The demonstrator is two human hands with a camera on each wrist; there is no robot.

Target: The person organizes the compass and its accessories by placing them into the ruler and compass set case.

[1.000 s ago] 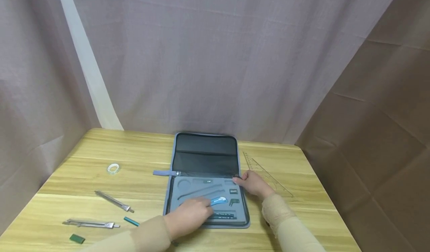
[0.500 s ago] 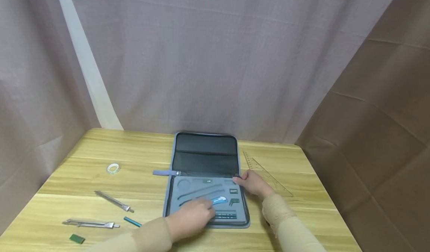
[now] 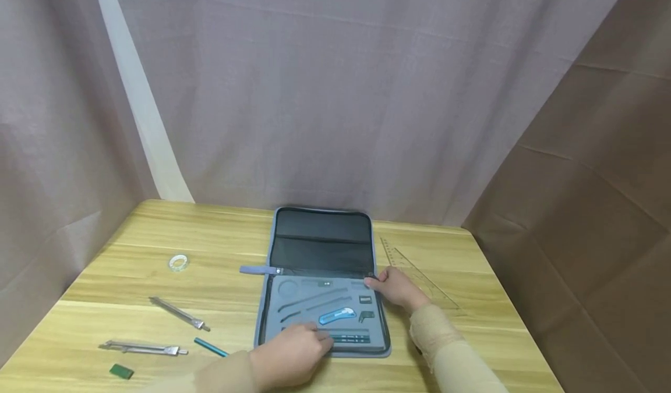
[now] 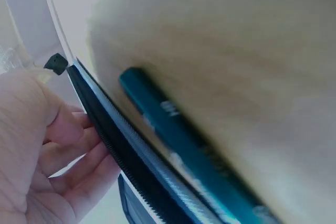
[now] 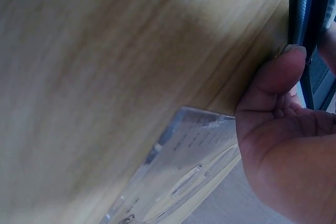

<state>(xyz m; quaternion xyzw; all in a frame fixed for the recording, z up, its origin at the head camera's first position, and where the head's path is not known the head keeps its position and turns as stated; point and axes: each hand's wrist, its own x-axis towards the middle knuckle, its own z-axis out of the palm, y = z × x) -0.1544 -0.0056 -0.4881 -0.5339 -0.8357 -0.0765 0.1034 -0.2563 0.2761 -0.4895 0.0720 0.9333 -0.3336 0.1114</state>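
A zip case (image 3: 322, 252) lies unfolded, its black lid at the back and a grey foam tray (image 3: 343, 294) in front. My left hand (image 3: 293, 352) rests over the tray's front left, fingertips beside dark green pencils (image 3: 355, 339) in their slot; nothing shows in its grip. In the left wrist view its loosely bent fingers (image 4: 92, 182) reach over the case's zip edge. A light blue cutter (image 3: 337, 315) lies in the tray, near a sharpener (image 3: 365, 300) and a small dark green piece (image 3: 366, 317). My right hand (image 3: 395, 288) pinches the case's right edge near the fold.
Left on the table lie a tape roll (image 3: 178, 262), two metal compasses (image 3: 180, 313), a teal pencil (image 3: 211, 347) and a green eraser-like block (image 3: 122, 371). A clear set square (image 3: 419, 273) lies beyond my right hand. Curtains hang behind the table.
My left hand has come off the cutter and drawn back toward the case's front edge, uncovering the cutter. The right hand stays at the case edge.
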